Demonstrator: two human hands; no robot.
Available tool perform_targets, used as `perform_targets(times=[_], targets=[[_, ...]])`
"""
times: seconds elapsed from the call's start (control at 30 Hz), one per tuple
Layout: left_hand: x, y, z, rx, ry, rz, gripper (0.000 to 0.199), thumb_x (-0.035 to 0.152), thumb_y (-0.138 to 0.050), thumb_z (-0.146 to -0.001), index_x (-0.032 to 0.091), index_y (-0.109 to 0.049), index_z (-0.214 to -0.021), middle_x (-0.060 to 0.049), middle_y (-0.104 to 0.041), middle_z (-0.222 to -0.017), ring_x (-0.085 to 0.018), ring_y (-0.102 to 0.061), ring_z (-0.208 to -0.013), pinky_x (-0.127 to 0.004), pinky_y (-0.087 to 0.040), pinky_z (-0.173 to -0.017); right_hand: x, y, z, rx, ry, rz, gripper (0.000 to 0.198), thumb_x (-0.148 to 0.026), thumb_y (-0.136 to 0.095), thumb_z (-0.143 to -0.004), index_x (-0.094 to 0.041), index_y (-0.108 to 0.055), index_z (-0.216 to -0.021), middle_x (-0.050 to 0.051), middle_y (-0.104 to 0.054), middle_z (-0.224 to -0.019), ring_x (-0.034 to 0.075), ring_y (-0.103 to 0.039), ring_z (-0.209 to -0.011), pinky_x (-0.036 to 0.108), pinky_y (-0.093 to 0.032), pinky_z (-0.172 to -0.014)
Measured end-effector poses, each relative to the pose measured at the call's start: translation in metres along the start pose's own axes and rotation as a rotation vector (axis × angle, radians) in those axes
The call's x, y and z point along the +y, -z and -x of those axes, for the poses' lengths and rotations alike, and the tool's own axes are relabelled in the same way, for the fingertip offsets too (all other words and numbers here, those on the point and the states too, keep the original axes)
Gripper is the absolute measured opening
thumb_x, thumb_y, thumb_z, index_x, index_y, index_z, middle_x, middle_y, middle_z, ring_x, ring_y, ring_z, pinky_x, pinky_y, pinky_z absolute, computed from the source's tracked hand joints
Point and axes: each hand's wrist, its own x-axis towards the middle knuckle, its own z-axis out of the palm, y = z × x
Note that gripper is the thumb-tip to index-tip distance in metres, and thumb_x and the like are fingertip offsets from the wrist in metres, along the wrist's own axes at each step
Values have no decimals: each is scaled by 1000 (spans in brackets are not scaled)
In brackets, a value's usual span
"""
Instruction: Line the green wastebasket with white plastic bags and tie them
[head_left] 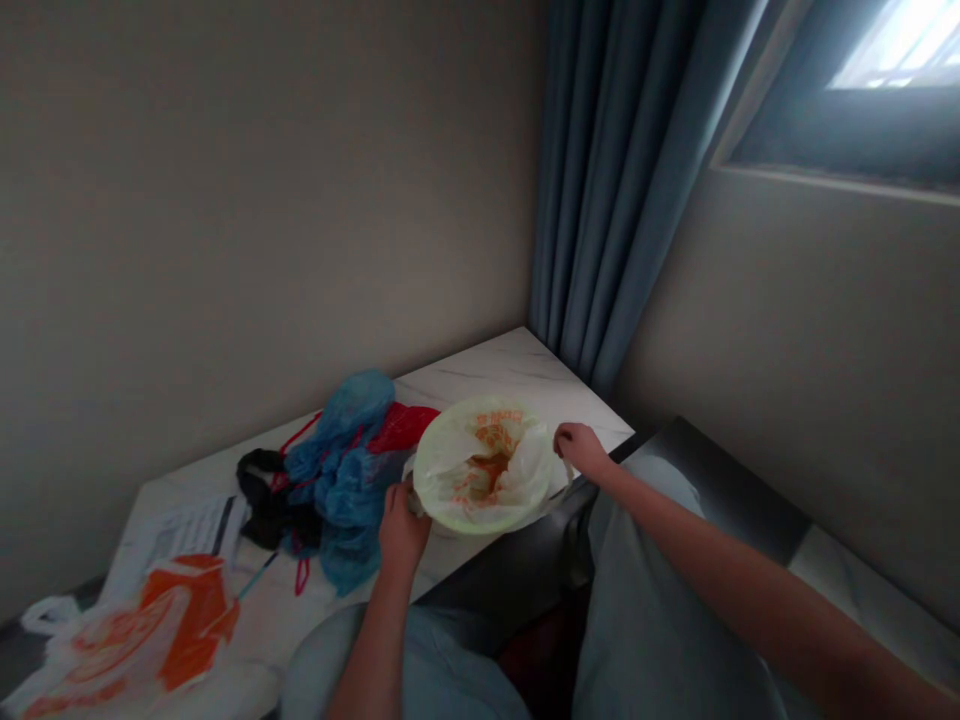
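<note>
A round, pale yellow-green bin (442, 447) stands on the white marbled table at the middle of the view. A thin whitish plastic bag (517, 495) with orange print lines it, its edge folded out over the rim. My left hand (403, 520) is closed on the bag's edge at the bin's near left side. On the right side my right hand (579, 447) has its fingers pinched together on the bag's loose edge, a strip of which hangs below. The fingertips of both hands are partly hidden.
Crumpled blue plastic bags (352, 500) lie left of the bin with a red bag (403, 427) and a black bag (270, 500). Farther left are an orange-and-white bag (187, 610) and a printed sheet (176, 535). A blue curtain (600, 180) hangs behind the table (517, 365).
</note>
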Motion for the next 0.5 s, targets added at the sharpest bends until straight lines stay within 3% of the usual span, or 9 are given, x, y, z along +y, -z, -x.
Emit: perform_targets(times=[0.1, 0.17, 0.23, 0.3, 0.4, 0.5], targets=[[-4, -5, -3, 130, -31, 265, 79, 25, -71, -67, 18, -42, -140, -20, -42, -139, -35, -46, -130, -46, -49, -98, 4, 3, -8, 207, -128, -416, 18, -16, -42, -79, -19, -60, -79, 3, -67, -72, 16, -62, -66, 25, -45, -64], [-8, -9, -4, 191, 55, 424, 93, 27, -74, -65, 21, -30, -147, -21, -31, -149, -34, -47, -129, -48, -50, -97, 5, 3, -11, 285, -198, -651, 12, -22, -45, -79, -20, -57, -81, 2, -64, -73, 16, -60, -67, 26, -46, -64], [-12, -12, -7, 232, 227, 567, 93, 27, -73, -65, 23, -29, -147, -19, -32, -150, -31, -53, -122, -46, -52, -94, 3, 2, -12, 243, -246, -808, 12, -28, -48, -81, -20, -57, -83, 3, -65, -79, 16, -60, -71, 27, -46, -67], [-15, -13, -10, 219, 450, 702, 79, 30, -69, -67, 23, -38, -140, -16, -46, -141, -28, -60, -113, -44, -54, -91, 1, 0, -11, 123, -305, -915, 19, -36, -48, -84, -20, -58, -88, 5, -67, -87, 16, -62, -76, 27, -47, -71], [-16, -11, -13, 10, 722, 930, 51, 45, -55, -78, 20, -55, -122, -13, -64, -117, -26, -67, -99, -40, -56, -80, -2, -2, -10, -42, -384, -1010, 31, -45, -47, -88, -19, -59, -99, 8, -69, -100, 17, -65, -83, 28, -49, -76], [-10, -3, -14, -283, 738, 1020, 61, 68, -38, -85, 18, -62, -109, -15, -70, -101, -27, -69, -92, -41, -55, -75, -3, -4, -12, -140, -400, -1013, 40, -49, -40, -92, -17, -57, -108, 13, -68, -110, 19, -67, -90, 28, -51, -78]])
